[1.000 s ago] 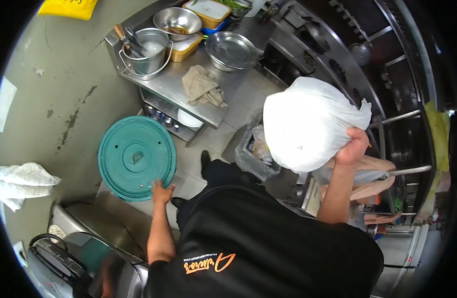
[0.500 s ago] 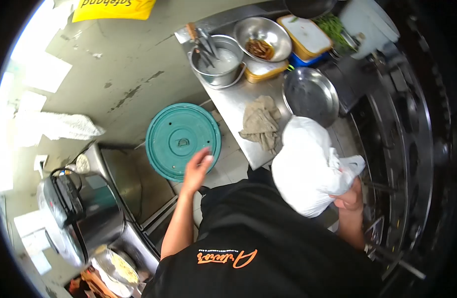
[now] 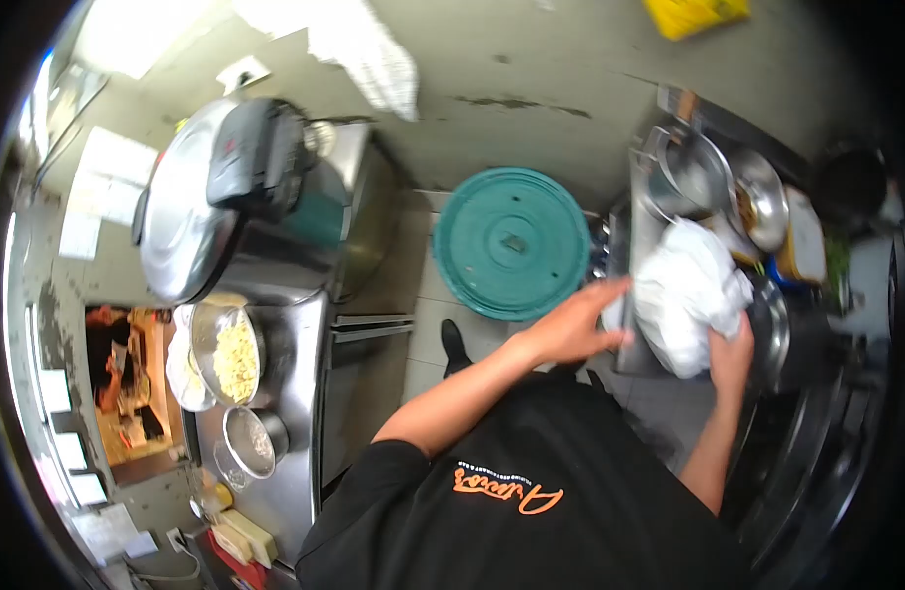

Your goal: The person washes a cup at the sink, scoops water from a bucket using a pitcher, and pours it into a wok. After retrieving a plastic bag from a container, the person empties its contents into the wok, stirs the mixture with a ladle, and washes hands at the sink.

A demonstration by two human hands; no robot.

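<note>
A full white plastic bag (image 3: 680, 295) hangs in front of me at the right, over the edge of the steel table. My right hand (image 3: 731, 352) grips it on its right side, fingers closed round the plastic. What the bag contains is hidden. My left hand (image 3: 582, 323) reaches toward the bag's left side with fingers stretched and apart, holding nothing. Just beyond that hand, a round green lid (image 3: 511, 241) covers a large container on the floor by the wall.
At the right, the steel table holds a metal bucket with utensils (image 3: 693, 172), a steel bowl (image 3: 762, 202) and a tub (image 3: 804, 241). A large steel cooker (image 3: 246, 211) stands left. Below it, a counter (image 3: 300, 393) bears a bowl of pale yellow pieces (image 3: 234, 359).
My view has swung left, bringing the cooker and left counter further in. My left hand has come across toward the bag. My right hand still grips the bag.
</note>
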